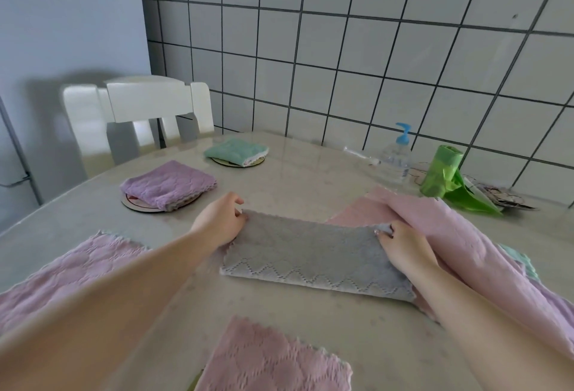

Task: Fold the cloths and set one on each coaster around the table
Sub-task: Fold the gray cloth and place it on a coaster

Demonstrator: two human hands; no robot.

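A grey cloth (310,254) lies folded in half on the table in front of me. My left hand (219,220) pinches its far left corner, and my right hand (403,244) pinches its far right corner. A folded purple cloth (169,185) sits on a round coaster (136,204) at the left. Further back, a folded green cloth (236,149) rests on another coaster (233,162). Pink cloths lie unfolded at the left (68,275), at the near edge (270,359) and in a pile at the right (459,229).
A white chair (139,111) stands at the far left of the table. By the tiled wall are a clear pump bottle (396,158), a green bag roll (442,173) and flat mats (506,196). A coaster edge (194,383) peeks from under the near pink cloth.
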